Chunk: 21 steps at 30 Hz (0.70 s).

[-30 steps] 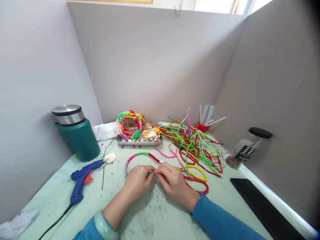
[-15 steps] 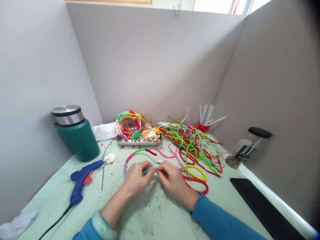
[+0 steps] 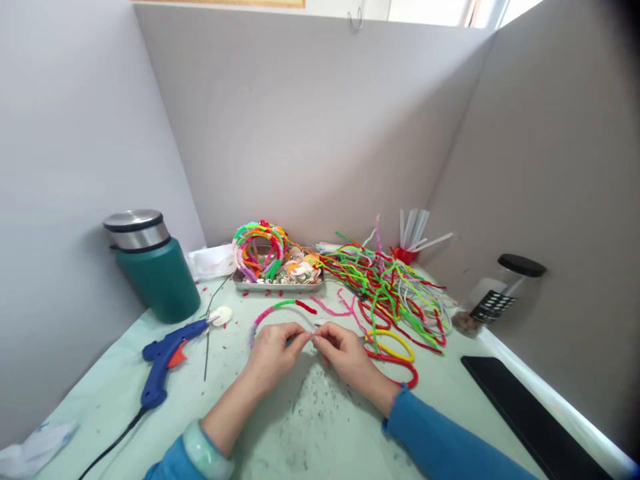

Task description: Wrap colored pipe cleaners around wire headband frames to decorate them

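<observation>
Pale green tabletop (image 3: 300, 437), and arching over it, just beyond the left hand (image 3: 273, 350), a fuzzy pipe-cleaner band (image 3: 287, 303): purple, pink, green, deep red! That hand pinches its bluish end; the right hand (image 3: 345, 353) seemingly nips the tip, mostly hidden.

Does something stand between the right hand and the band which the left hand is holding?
Nothing visible does. The right hand meets the left hand at the fingertips, where the band's end is mostly hidden. The yellow loop lies off to the right, outside that gap.
</observation>
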Available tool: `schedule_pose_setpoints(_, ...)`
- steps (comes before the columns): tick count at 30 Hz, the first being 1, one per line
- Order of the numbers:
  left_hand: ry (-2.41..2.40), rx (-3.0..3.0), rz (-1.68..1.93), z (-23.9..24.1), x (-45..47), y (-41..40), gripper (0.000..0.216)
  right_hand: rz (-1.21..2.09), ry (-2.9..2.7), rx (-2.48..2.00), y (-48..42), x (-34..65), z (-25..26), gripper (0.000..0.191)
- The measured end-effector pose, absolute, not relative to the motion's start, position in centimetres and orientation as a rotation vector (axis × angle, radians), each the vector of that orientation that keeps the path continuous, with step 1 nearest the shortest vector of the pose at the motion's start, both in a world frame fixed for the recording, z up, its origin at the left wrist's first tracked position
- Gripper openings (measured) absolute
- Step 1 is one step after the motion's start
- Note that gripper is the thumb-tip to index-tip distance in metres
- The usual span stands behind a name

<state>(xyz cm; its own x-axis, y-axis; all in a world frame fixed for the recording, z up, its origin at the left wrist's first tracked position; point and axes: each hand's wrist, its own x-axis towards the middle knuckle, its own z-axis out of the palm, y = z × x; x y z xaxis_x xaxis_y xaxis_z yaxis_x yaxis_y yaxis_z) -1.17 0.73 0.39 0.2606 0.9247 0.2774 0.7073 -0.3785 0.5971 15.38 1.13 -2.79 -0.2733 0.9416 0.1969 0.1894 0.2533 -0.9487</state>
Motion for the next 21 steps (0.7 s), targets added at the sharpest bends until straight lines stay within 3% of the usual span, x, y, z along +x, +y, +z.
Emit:
schedule_pose_setpoints(15,1.390,2.359,0.636,0.70,-1.07,0.37,0.027,1.134,-1.668,-1.032,1.58,15.81,-3.11,0.015)
schedule_pose_setpoints(21,1.504,2.454,0.553,0.56,-0.91,0.10,0.027,0.791,-1.856,-1.001,1.02,15.81,-2.29,0.011)
